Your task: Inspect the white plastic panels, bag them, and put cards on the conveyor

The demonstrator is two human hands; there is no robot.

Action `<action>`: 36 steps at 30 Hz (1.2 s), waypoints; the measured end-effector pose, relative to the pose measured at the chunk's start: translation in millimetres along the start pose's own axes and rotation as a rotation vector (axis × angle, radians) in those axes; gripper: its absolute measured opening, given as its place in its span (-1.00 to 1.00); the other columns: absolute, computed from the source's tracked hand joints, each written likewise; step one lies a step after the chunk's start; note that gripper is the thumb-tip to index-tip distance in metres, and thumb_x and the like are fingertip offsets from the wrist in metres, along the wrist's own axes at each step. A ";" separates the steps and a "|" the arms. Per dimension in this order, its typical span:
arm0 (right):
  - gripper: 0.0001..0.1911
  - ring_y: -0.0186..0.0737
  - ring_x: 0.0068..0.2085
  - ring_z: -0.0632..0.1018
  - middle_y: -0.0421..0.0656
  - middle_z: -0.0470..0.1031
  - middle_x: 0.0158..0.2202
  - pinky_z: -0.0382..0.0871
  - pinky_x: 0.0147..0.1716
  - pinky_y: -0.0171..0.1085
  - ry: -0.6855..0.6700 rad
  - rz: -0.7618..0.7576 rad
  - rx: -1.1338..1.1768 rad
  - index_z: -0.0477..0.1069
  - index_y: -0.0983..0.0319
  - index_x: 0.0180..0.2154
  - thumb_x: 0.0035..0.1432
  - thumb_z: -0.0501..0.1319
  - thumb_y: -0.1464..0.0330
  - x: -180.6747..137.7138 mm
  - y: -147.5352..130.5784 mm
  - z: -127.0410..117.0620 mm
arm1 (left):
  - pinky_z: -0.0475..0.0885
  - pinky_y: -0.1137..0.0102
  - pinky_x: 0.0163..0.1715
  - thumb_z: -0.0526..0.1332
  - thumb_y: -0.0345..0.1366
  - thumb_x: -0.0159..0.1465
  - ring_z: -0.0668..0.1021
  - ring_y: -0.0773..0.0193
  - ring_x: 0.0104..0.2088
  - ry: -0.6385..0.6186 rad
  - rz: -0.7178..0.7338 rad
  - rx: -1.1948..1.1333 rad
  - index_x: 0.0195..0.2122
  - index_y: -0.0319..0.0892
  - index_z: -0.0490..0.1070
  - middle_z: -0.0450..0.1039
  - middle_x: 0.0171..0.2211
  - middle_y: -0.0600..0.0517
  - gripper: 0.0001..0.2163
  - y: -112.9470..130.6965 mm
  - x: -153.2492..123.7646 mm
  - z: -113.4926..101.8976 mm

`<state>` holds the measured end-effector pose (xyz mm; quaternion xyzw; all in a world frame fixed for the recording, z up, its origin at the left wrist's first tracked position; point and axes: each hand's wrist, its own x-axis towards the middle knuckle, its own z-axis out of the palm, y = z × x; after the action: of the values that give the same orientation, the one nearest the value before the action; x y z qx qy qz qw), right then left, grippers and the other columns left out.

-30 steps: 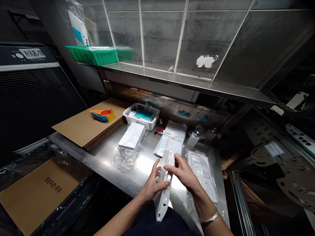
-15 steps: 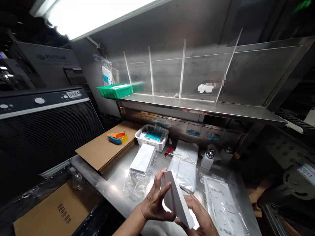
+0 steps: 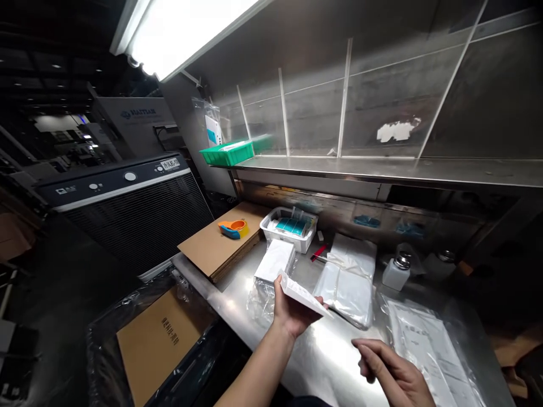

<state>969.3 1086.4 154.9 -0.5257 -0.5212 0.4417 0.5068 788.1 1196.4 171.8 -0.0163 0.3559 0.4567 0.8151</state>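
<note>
My left hand (image 3: 289,314) grips a flat white plastic panel (image 3: 302,294) from below, holding it nearly level above the steel bench (image 3: 322,356). My right hand (image 3: 392,370) has let go and hovers low at the right, fingers loosely apart and holding nothing. Just beyond the panel lies a stack of white parts in a clear bag (image 3: 274,263), and to its right a pile of clear plastic bags (image 3: 350,280).
A white tray with teal pieces (image 3: 289,227) stands at the back, beside cardboard sheets (image 3: 220,246) with an orange tape dispenser (image 3: 233,228). A pump bottle (image 3: 397,271), a bagged white sheet (image 3: 428,345), a green tray (image 3: 227,152) on the shelf, and a lined carton (image 3: 156,339) lower left.
My head has turned up and left. The right hand released the panel and dropped away to the right; the left hand alone now holds the panel, tilted flat.
</note>
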 end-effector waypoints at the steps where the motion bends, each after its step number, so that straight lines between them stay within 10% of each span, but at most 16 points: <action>1: -0.70 -0.23 -0.52 0.39 -0.17 0.38 -0.58 0.29 -0.52 -0.32 -0.016 0.012 0.013 0.51 0.16 -0.34 0.07 0.17 0.10 -3.4 0.2 4.8 | 0.40 0.07 -0.31 0.04 0.30 -0.04 0.46 -0.10 -0.26 0.007 0.004 -0.025 -0.09 -0.25 0.20 0.33 -0.30 -0.18 -0.28 0.1 1.2 -2.0; 12: -0.68 -0.30 -0.51 0.39 -0.20 0.37 -0.56 0.24 -0.48 -0.32 -0.328 -0.007 -0.042 0.44 0.22 -0.38 0.21 0.05 0.16 -12.6 6.7 32.9 | 0.39 0.05 -0.28 0.07 0.18 0.03 0.44 -0.16 -0.16 -0.006 0.038 -0.069 -0.02 -0.21 0.18 0.33 -0.16 -0.24 -0.37 -4.7 4.2 -6.4; 22: -0.68 -0.23 -0.27 0.53 -0.07 0.49 -0.28 0.40 -0.43 -0.35 -0.390 0.546 0.859 0.37 0.30 -0.17 0.01 0.30 0.32 3.3 -20.4 66.0 | 0.38 0.05 -0.06 -0.09 0.15 0.19 0.38 -0.05 0.05 -0.342 0.440 0.089 0.17 -0.02 0.13 0.37 -0.01 -0.04 -0.42 -23.4 -1.5 -0.8; 36: -0.70 -0.29 -0.33 0.55 -0.03 0.54 -0.30 0.44 -0.35 -0.39 -0.276 0.606 0.895 0.43 0.37 -0.23 -0.05 0.33 0.39 9.6 -33.3 91.1 | 0.52 0.19 -0.25 -0.06 0.16 0.17 0.47 -0.01 -0.04 -0.426 0.497 -0.019 0.11 -0.04 0.28 0.39 0.02 -0.03 -0.42 -22.3 -3.3 -5.1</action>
<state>876.2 1100.6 179.8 -0.3228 -0.1697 0.8107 0.4580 800.9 1179.2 163.3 0.1595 0.1663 0.6380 0.7347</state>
